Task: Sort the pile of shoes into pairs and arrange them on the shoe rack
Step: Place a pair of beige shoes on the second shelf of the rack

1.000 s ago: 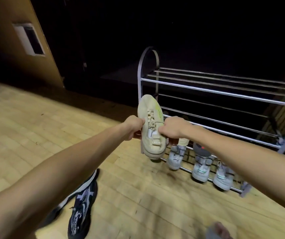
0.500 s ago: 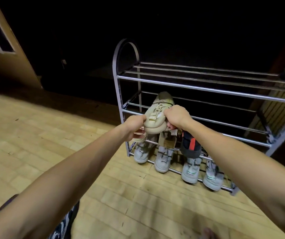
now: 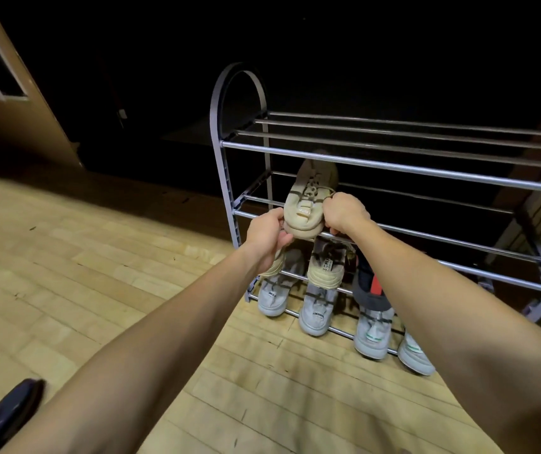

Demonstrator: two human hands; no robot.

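Left hand (image 3: 267, 235): fingers curled on beige sneaker (image 3: 310, 199) heel.
Right hand (image 3: 344, 213): fingers gripping its side.
Sneaker: on shoe rack (image 3: 393, 165) second tier.

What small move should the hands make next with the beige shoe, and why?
Probably slide the beige shoe a little deeper onto the middle shelf, then let go. Its toe already lies over the bars, but its heel overhangs the front bar, and the left hand and right hand grip it.

Beige shoe (image 3: 310, 198) now on rack's (image 3: 393, 165) 2nd tier.
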